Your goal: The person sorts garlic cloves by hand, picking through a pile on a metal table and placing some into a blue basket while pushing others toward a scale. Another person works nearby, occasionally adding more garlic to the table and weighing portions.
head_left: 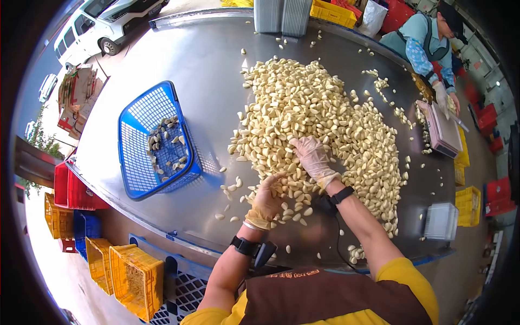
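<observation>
A large heap of pale peeled garlic cloves (303,103) covers the middle of the metal table. My left hand (266,201), in a thin see-through glove, rests at the heap's near left edge, its fingers stretched toward the cloves and partly hidden. Farther in and to the right, my right hand (315,161) lies palm down on the cloves, also gloved, with the thumb held apart. Neither hand shows a clove gripped in it. A blue plastic basket (176,111) stands left of the heap, with some dark and discolored pieces (167,143) at its bottom.
Clear plastic boxes (441,221) stand at the right edge; stacked containers (268,16) stand at the far edge. A co-worker (428,43) handles cloves by a pink-white box (440,129). Yellow crates (138,252) sit lower left. A dark cable (338,238) runs beside my right forearm.
</observation>
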The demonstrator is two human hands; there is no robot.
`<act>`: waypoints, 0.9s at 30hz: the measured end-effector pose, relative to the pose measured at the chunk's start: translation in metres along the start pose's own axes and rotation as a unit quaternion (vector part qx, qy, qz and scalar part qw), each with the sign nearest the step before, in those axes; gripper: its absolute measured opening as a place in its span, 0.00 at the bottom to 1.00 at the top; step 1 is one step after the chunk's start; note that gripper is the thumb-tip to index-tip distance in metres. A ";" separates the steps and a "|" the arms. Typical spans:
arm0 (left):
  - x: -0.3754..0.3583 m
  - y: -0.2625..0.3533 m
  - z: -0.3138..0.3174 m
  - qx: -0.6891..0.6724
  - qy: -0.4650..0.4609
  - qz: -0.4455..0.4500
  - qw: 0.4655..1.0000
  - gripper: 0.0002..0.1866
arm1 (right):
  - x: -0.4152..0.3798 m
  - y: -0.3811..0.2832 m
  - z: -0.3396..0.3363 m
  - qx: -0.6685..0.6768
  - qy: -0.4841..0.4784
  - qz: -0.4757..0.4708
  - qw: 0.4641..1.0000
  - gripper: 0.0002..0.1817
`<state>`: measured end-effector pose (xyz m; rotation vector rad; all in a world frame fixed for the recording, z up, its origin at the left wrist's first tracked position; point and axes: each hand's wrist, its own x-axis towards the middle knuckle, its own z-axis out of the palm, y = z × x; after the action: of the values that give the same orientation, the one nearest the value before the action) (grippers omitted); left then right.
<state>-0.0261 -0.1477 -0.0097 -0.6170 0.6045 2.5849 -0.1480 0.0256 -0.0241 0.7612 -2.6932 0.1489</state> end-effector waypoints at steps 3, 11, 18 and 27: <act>0.002 0.003 -0.003 -0.014 -0.001 0.001 1.000 0.15 | 0.005 0.001 -0.003 0.022 0.003 0.004 1.000 0.09; -0.002 -0.004 0.010 -0.009 -0.011 -0.026 1.000 0.14 | 0.006 -0.004 -0.003 0.040 -0.023 0.049 0.998 0.12; -0.001 -0.002 0.011 -0.055 0.005 -0.021 0.998 0.14 | -0.005 -0.003 -0.011 0.205 0.008 0.093 0.974 0.18; -0.005 0.005 0.017 -0.057 0.013 -0.031 0.998 0.16 | 0.003 -0.036 -0.110 0.451 -0.070 0.040 0.889 0.08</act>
<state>-0.0300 -0.1446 0.0076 -0.6969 0.4405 2.5714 -0.0991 0.0147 0.0808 0.9024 -2.7086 1.4883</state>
